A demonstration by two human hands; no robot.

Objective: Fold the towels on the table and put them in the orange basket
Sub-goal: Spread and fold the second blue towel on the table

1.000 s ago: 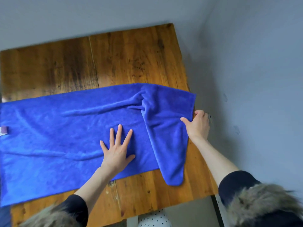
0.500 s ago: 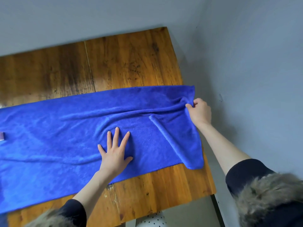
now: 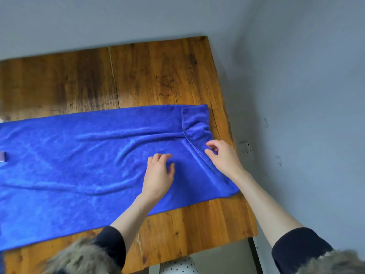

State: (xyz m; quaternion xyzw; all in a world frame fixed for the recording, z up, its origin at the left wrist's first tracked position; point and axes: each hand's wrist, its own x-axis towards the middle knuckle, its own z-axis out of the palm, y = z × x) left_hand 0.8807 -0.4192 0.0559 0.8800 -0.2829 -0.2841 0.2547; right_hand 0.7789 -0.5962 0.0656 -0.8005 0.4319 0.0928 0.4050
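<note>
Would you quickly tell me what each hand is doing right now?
Left hand: open, fingers loosely curled over the blue towel.
Right hand: open, holding nothing.

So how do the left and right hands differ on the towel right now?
The left hand sits mid-towel on flat cloth; the right hand is at the towel's rumpled right end, by the folded-over edge. The left forearm crosses the near hem; the right crosses the towel's corner. Both have loosely curled fingers, neither clearly gripping.

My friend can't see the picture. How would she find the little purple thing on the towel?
Start at the wooden table and the big blue towel spread across it. Follow the towel to its far left, at the picture's edge, far from both hands. The small pale purple tag there is the only thing on the towel that isn't bright blue.
</note>
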